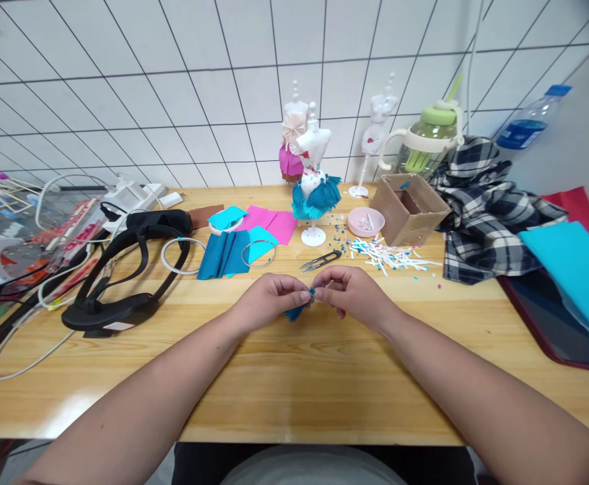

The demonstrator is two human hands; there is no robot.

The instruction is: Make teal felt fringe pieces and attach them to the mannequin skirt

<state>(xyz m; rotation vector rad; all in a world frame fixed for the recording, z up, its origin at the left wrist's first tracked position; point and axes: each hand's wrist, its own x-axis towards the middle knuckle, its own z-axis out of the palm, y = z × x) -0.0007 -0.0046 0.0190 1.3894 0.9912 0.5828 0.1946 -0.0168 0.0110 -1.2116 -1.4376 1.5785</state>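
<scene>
Where hands pinch, teal piece, partly hidden

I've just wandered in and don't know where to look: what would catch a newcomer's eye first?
Probably the small white mannequin in a frilly teal skirt, standing toward the far side of the table. In front of it, the left hand and right hand pinch a small teal piece. To the right, white strips lie in front of a cardboard box.
</scene>
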